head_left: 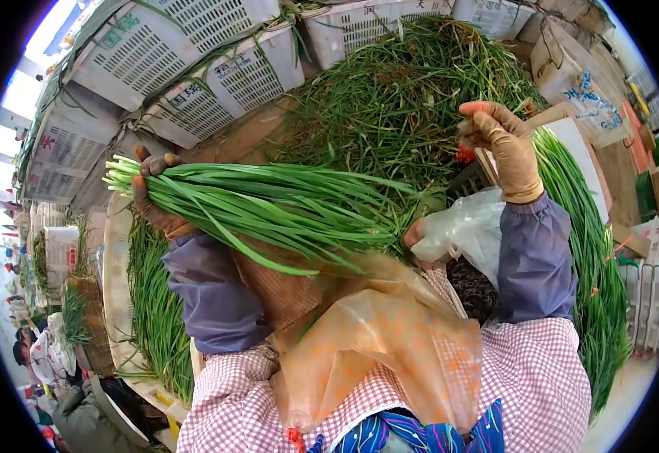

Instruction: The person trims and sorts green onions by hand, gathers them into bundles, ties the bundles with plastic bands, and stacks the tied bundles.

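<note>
My left hand, in a brown-stained glove, is closed around a bunch of garlic chives near its pale cut ends. The long green leaves stretch to the right over my lap. My right hand, in a tan glove with bare or worn fingertips, is raised at the right, apart from the bunch. Its fingers are curled and pressed together; whether they hold anything small I cannot make out. Beneath the chives, a translucent orange-brown plastic apron covers my lap. Clear plastic lies below my right hand.
A heap of loose green leaves lies ahead. White plastic crates line the back. More chives lie at the left, in a pale tub, and tied chives at the right. A person is at the lower left.
</note>
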Tool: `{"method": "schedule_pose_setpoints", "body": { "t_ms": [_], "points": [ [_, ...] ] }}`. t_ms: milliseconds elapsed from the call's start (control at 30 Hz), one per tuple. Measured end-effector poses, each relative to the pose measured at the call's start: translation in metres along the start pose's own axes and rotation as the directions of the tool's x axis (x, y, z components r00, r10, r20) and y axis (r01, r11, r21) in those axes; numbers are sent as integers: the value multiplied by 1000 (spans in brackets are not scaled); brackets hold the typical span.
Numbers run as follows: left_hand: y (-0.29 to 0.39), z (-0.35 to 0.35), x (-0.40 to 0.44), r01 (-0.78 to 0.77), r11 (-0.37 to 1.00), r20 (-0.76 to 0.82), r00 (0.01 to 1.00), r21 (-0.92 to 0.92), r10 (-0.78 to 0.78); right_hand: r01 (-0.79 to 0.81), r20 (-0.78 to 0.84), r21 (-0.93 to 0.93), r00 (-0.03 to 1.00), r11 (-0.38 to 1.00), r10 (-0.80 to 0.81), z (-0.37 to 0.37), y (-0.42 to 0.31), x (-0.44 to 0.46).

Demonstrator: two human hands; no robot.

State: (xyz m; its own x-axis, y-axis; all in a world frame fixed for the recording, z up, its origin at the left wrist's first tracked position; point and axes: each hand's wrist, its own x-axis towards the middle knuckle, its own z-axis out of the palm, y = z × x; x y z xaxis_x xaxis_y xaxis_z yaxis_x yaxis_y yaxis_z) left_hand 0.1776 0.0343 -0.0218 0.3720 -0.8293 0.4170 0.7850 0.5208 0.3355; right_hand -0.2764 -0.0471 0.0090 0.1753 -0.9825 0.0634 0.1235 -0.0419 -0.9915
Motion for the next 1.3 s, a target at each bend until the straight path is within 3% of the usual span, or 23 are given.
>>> {"method": "schedule_pose_setpoints", "body": {
  "t_ms": [100, 133, 167, 200, 267, 333, 400, 467, 533, 633, 700, 733, 767, 833, 867, 933, 1000, 1067, 1133, 1167, 1200, 1267, 1300],
  "points": [
    [-18, 20, -3, -8, 1000, 52, 999, -20, 9, 68, 239, -23, 969, 997, -61, 33, -26, -30],
    [-21, 26, -9, 3, 1000, 34, 999, -9, -3, -30, 509, 24, 861, 999, 14, 51, -37, -51],
    [-25, 32, -6, 22, 998, 77, 997, -62, -17, -62, 484, 58, 875, 996, 26, 55, -36, -54],
    [-27, 35, -7, 45, 993, 113, 993, -111, -32, -338, 592, -15, 756, 941, 281, 65, -39, -60],
    [-30, 33, -11, 7, 992, 135, 991, -124, 9, 176, 675, -318, 732, 932, 92, 99, -34, -75],
    [-27, 37, -9, 87, 976, 229, 972, -198, -40, 330, 836, -210, 548, 920, -5, 122, 1, -88],
    [-26, 45, -10, 98, 980, 204, 977, -170, -62, 312, 859, -148, 511, 938, -35, 128, 4, -92],
    [-28, 54, -12, 89, 946, 249, 969, -312, -10, 265, 835, 85, 508, 960, -214, 117, -7, -90],
    [-22, 57, -10, 98, 951, 289, 957, -292, -10, 240, 680, -11, 714, 971, -169, 101, -19, -86],
    [-27, 67, -8, 142, 942, 399, 917, -303, -10, -89, 251, 287, 968, 954, 15, 55, -8, -69],
    [-26, 66, -4, 167, 965, 441, 895, -201, -63, 153, 24, 46, 988, 987, -155, 37, 2, -51],
    [-25, 61, -2, 180, 980, 422, 897, -81, -130, 377, -44, -354, 907, 856, -418, 41, -1, -46],
    [-26, 55, 1, 197, 980, 400, 896, 39, -196, 326, -12, -378, 934, 867, -356, 48, -21, -57],
    [-57, 71, -5, 226, 912, 301, 893, 341, -334, 731, 229, -409, 662, 546, -714, 70, -4, -58],
    [-81, 87, -4, 241, 879, 291, 879, 411, -377, 693, 339, -361, 721, 624, -604, 80, -21, -65],
    [-124, 124, -19, 227, 769, 201, 886, 597, -418, 544, 405, -640, 839, 543, -363, 106, -32, -75],
    [-149, 152, -31, 200, 678, 137, 902, 707, -409, 480, 230, -705, 851, 522, -471, 106, -15, -69],
    [-177, 170, -26, -432, 519, 657, 636, 738, -405, 418, 76, -755, 821, 506, -565, 86, -2, -59],
    [-205, 191, -33, 136, 672, 332, 788, 728, -519, 568, 59, -380, 802, 730, -594, 59, 4, -54],
    [-222, 211, -40, 328, 677, 189, 798, 659, -571, 466, 19, -254, 878, 847, -478, 41, -9, -66],
    [-237, 229, -45, 467, 649, 84, 771, 601, -632, 304, -28, -275, 946, 912, -324, 27, -11, -66],
    [-270, 266, -57, 681, 559, -91, 669, 474, -738, 446, -150, -267, 856, 854, -494, -15, -10, -79],
    [-289, 287, -68, 670, 569, -76, 676, 477, -733, 321, -156, -180, 924, 930, -349, -41, -22, -91]
  ]
}}
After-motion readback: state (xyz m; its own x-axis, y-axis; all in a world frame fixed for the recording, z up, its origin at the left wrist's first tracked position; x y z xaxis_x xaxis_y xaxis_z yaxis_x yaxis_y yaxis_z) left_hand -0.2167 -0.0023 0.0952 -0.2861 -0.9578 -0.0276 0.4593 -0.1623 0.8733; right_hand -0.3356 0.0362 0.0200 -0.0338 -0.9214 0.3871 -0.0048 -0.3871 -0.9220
